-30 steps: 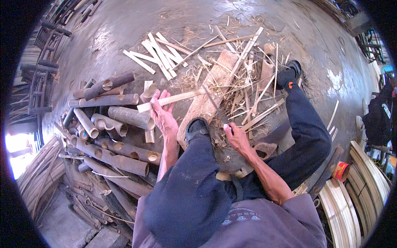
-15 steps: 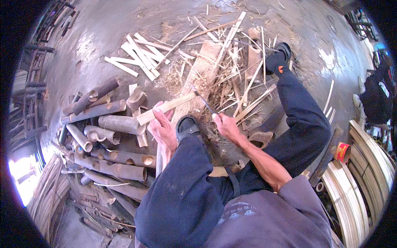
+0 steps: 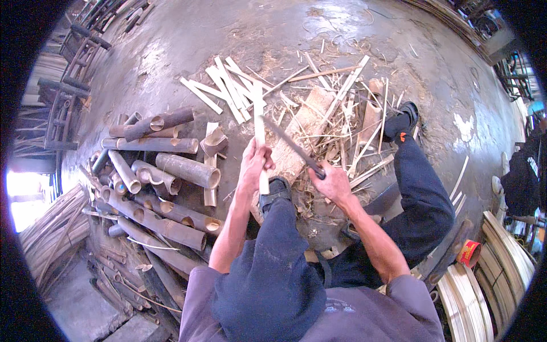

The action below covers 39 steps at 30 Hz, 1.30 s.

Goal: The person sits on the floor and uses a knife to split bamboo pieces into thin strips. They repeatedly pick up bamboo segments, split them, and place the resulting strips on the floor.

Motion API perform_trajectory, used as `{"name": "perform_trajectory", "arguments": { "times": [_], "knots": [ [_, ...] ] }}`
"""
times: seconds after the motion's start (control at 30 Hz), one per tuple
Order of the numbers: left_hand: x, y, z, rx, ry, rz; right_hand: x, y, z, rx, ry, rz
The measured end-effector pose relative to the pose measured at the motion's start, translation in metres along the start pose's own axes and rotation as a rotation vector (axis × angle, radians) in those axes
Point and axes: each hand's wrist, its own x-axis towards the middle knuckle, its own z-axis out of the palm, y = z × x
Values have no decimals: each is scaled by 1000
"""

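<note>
My left hand (image 3: 253,166) is closed around a pale bamboo strip (image 3: 259,114), which points away from me, its near end by my shoe. In my right hand (image 3: 332,183) is the dark handle of a long narrow knife (image 3: 289,141). Its blade slants up and left, the tip next to or touching the strip's right edge; contact is hard to tell. Beneath the knife lies a rough wooden board (image 3: 310,114), with my left shoe (image 3: 276,191) at its near end. Several cut strips (image 3: 228,91) lie in a loose pile beyond my left hand.
Cut bamboo tubes (image 3: 165,225) are heaped on the left. Shavings and slivers (image 3: 347,119) litter the floor right of the board, near my outstretched right foot (image 3: 401,119). Bundled long strips (image 3: 464,302) and a red-labelled can (image 3: 468,253) are at the lower right.
My left hand has swung the strip from a rightward slant to pointing away from me. My right hand's knife now slants across toward the strip's right side. The whole view has shifted.
</note>
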Motion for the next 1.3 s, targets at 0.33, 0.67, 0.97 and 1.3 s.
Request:
{"name": "perform_trajectory", "arguments": {
  "times": [0.33,0.67,0.97,1.3],
  "knots": [
    [-131,55,-11,376,-282,-154,89,11,-41,-58,49,76],
    [-19,52,8,517,-44,339,56,-4,-61,630,115,367],
    [29,14,16,96,80,522,-19,-60,-78,894,-159,333],
    [6,34,51,134,-39,732,-47,-136,-115,910,-228,-1]
  ]
}}
